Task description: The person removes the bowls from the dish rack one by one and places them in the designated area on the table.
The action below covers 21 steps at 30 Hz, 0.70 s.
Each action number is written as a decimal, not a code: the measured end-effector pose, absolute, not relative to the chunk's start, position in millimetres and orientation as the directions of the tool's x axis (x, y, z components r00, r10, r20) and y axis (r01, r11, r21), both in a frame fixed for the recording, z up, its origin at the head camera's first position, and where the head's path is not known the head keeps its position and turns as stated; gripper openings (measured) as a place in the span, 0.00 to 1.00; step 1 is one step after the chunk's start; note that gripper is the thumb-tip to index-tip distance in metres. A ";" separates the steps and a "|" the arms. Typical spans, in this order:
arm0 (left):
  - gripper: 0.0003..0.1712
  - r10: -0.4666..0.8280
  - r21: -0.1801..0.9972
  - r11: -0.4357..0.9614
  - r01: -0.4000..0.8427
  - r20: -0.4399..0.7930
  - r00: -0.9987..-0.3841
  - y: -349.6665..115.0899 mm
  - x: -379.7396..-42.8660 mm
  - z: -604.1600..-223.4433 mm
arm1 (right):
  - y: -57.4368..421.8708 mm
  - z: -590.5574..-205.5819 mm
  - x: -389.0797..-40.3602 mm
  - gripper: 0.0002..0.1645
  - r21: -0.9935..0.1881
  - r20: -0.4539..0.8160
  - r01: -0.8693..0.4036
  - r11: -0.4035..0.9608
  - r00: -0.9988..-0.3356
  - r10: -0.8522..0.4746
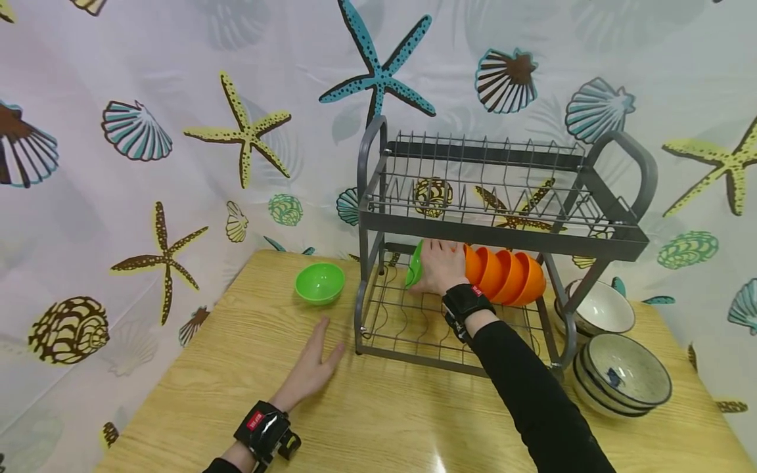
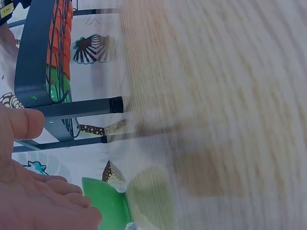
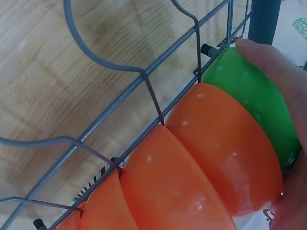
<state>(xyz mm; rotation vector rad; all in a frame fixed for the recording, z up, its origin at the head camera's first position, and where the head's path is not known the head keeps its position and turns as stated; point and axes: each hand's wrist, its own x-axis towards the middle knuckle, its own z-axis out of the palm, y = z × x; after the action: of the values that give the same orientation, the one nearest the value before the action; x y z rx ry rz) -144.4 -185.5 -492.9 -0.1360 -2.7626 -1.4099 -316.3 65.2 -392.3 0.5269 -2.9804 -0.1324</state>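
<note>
On the lower shelf of the dish rack (image 1: 408,353), my right hand (image 1: 440,266) grips a green bowl (image 3: 249,98), thumb along its outside in the right wrist view. That bowl stands on its side at the left end of a row of orange bowls (image 1: 511,279), right against the nearest one. My left hand (image 1: 310,368) is held over the table with thumb and fingers spread, holding nothing. Just beyond its fingertips, a second green bowl (image 1: 320,284) sits upright on the table, left of the rack.
Wire slots fill the rack's upper tier (image 1: 485,171). At the right, a stack of speckled bowls (image 1: 627,371) stands beside the rack, with a white bowl (image 1: 603,307) behind it. A shell-patterned curtain (image 1: 177,59) backs the wooden table (image 1: 367,420).
</note>
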 end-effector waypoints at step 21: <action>0.41 0.080 0.812 0.574 0.106 0.073 -0.994 -180.3 -139.0 -493.1 | 64.0 -404.2 -318.5 0.73 0.155 0.228 -0.352 0.923 -0.896 -0.380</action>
<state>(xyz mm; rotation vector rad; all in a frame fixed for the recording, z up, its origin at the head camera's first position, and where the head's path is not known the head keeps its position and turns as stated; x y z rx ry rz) -139.0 -180.3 -493.1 -0.1628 -2.7613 -1.4279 -318.5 64.0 -404.2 0.5473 -2.8279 -0.1595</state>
